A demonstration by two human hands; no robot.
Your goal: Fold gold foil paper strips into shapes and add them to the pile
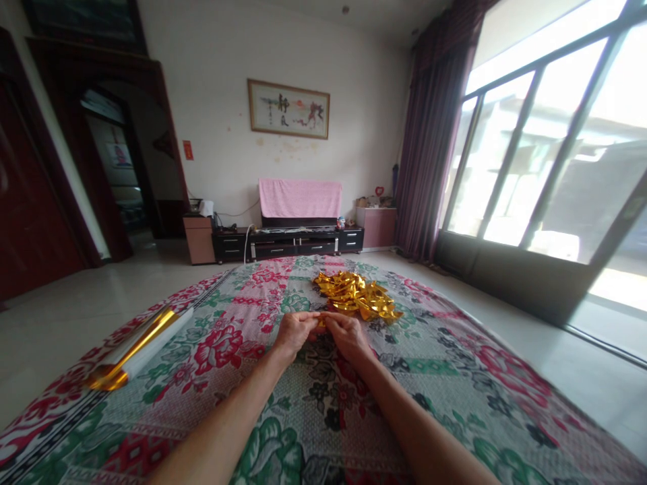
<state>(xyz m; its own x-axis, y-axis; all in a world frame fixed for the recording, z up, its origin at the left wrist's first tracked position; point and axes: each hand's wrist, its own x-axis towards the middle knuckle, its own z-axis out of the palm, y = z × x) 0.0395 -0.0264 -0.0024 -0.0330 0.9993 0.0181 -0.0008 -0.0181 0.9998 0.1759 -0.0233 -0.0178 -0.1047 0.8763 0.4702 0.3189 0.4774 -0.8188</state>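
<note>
My left hand [294,331] and my right hand [348,334] meet over a floral cloth [455,364], fingertips pinched together on a small piece of gold foil paper [321,316]; most of the piece is hidden by the fingers. Just beyond the hands lies a pile of folded gold foil pieces [356,295]. A stack of flat gold foil sheets [132,350] with a curled end rests on the cloth to the far left.
The cloth lies on a pale tiled floor [65,303]. A low dark TV cabinet [288,242] with a pink cover stands at the far wall. Large windows [546,168] and a purple curtain are on the right, a dark doorway on the left.
</note>
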